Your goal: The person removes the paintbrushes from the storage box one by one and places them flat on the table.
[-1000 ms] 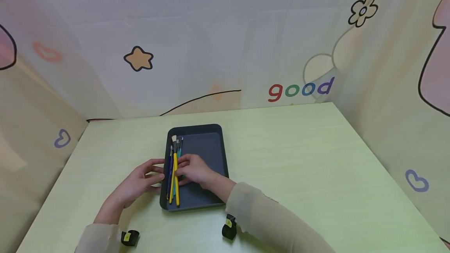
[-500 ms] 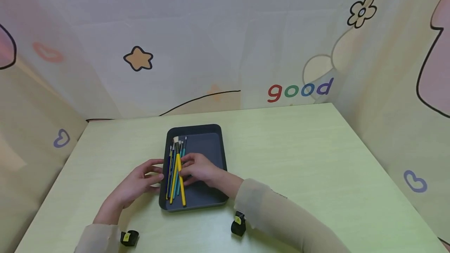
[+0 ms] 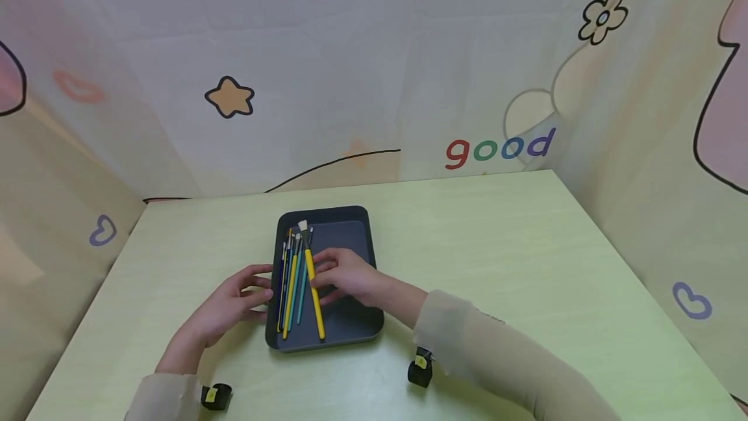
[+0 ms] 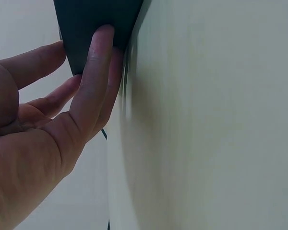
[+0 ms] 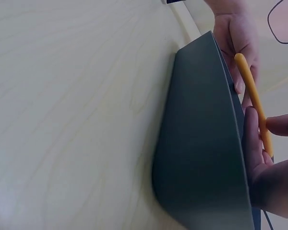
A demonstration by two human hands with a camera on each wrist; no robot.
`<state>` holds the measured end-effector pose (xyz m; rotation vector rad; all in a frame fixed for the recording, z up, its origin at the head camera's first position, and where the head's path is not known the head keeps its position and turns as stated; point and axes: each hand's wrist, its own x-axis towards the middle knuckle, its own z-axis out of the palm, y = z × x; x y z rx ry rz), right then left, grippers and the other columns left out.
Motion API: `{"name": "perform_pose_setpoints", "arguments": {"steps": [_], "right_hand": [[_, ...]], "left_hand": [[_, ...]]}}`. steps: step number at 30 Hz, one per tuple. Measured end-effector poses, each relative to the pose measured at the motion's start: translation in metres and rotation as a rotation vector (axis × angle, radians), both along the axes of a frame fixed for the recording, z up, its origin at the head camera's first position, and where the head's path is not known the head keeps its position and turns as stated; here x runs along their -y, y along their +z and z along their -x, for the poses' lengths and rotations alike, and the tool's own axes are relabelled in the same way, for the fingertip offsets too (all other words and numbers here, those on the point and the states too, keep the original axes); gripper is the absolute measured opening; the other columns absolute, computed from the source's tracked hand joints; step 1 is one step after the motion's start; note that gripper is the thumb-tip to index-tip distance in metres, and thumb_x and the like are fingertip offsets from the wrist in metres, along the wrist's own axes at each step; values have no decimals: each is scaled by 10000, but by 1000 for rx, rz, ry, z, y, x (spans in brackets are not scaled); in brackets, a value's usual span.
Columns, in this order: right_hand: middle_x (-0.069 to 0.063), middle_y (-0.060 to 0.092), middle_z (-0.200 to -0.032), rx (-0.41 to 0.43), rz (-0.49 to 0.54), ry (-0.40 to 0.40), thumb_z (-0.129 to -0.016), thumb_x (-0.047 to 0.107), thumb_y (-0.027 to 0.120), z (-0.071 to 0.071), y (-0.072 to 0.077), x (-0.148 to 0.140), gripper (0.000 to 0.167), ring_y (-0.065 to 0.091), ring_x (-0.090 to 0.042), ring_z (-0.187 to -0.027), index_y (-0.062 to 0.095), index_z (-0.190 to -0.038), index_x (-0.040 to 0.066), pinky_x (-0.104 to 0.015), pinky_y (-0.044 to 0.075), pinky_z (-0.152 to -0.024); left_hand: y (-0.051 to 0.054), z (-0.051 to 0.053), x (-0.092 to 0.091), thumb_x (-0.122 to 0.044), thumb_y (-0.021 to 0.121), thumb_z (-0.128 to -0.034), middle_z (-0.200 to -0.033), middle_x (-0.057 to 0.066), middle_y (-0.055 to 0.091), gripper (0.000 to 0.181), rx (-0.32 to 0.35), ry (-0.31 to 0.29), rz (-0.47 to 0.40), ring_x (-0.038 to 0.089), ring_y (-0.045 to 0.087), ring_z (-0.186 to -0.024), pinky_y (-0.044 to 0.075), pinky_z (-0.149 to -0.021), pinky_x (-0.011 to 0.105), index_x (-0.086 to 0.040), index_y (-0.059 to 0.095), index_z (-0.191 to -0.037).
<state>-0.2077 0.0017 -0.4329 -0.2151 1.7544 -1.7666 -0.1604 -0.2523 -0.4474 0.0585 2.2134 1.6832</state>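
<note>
One tray (image 3: pixel 353 327), at least five brushes (image 3: pixel 289 294)
Right hand (image 3: pixel 350 275) pinches a yellow brush (image 3: pixel 317 310); left hand (image 3: pixel 230 302), fingers loosely spread, touches tray's left edge; table (image 3: pixel 497 252) extends rightward

Brush handle (image 3: pixel 316 299) yellow; tray (image 3: pixel 341 236) dark grey; table (image 3: pixel 497 245) pale green, faintly streaked.

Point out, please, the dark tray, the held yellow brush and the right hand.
Dark tray (image 3: pixel 341 237): head view, bare floor.
Yellow brush (image 3: pixel 317 310): head view, lower handle.
Right hand (image 3: pixel 349 273): head view, back of hand.
</note>
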Motion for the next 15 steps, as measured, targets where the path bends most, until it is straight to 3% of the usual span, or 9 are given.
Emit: {"name": "perform_pose_setpoints", "arguments": {"steps": [15], "right_hand": [[-276, 629, -1209, -18, -34, 2, -948, -19, 666, -3, 11, -30, 469, 669, -222, -896, 496, -1384, -56, -406, 627, -749]], "left_hand": [[-1, -1, 1, -68, 582, -1044, -1321, 275, 493, 530, -28, -8, -7, 330, 598, -1099, 603, -856, 451, -4, 381, -1531]]}}
